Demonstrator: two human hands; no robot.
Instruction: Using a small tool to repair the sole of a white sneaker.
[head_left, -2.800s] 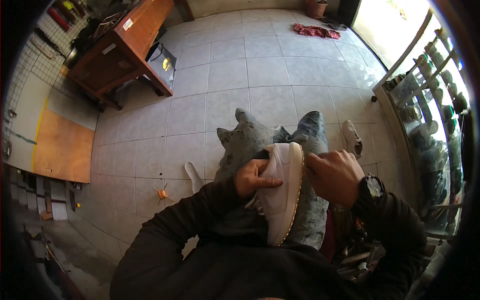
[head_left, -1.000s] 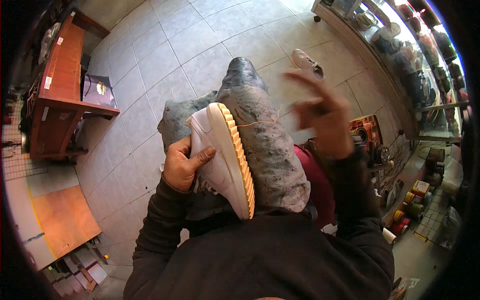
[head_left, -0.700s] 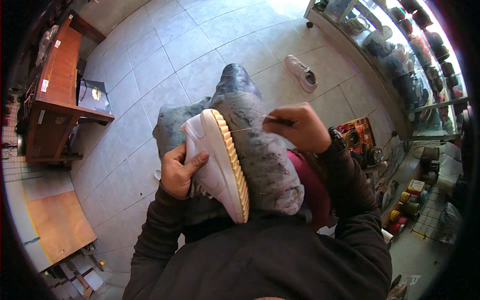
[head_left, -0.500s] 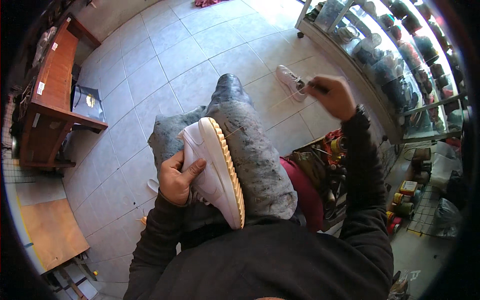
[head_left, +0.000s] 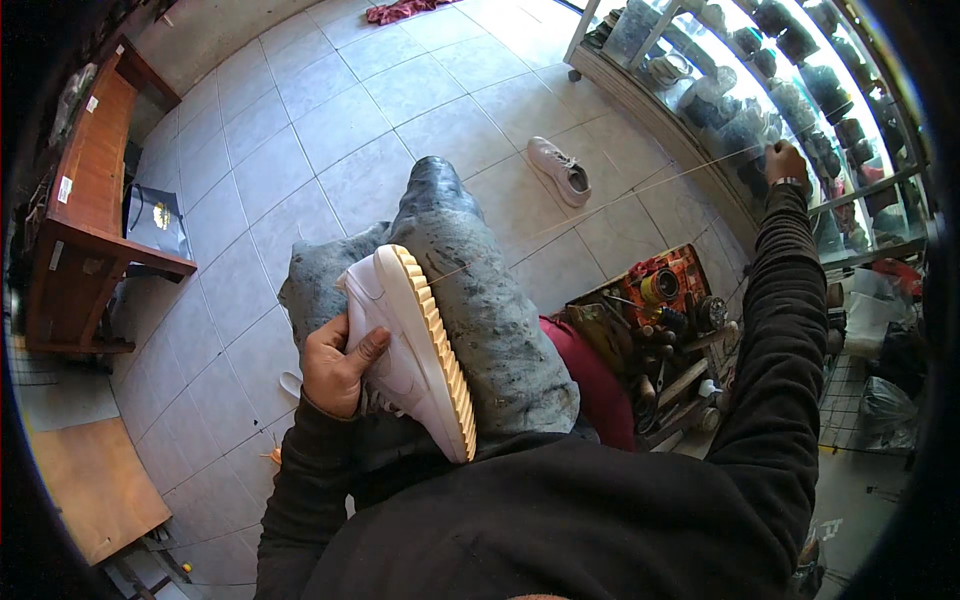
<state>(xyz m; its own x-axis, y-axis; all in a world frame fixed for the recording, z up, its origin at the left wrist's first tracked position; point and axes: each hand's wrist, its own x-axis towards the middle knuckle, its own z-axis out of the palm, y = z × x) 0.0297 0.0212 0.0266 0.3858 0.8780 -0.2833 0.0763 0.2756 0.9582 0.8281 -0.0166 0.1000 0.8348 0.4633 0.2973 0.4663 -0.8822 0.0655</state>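
Observation:
A white sneaker (head_left: 392,318) with a ridged cream sole lies on its side across my lap, its sole turned to the right. My left hand (head_left: 340,368) is closed around its upper, thumb pressed on the side. From the sole's edge a thin pale thread (head_left: 650,187) runs taut, up and to the right. At its far end my right hand (head_left: 787,164) is a closed fist gripping the thread, arm stretched far out beside the glass case. Whether this fist also holds a small tool is hidden.
A second white sneaker (head_left: 560,171) rests on the tiled floor ahead. To the right of my knee sits a toolbox (head_left: 690,268) with spools and hand tools. A glass display case (head_left: 740,100) stands at the far right, a wooden desk (head_left: 90,225) at the left.
My right hand has swung outward to the right, and the thread between it and the sneaker has lengthened and tightened. My left hand still grips the sneaker.

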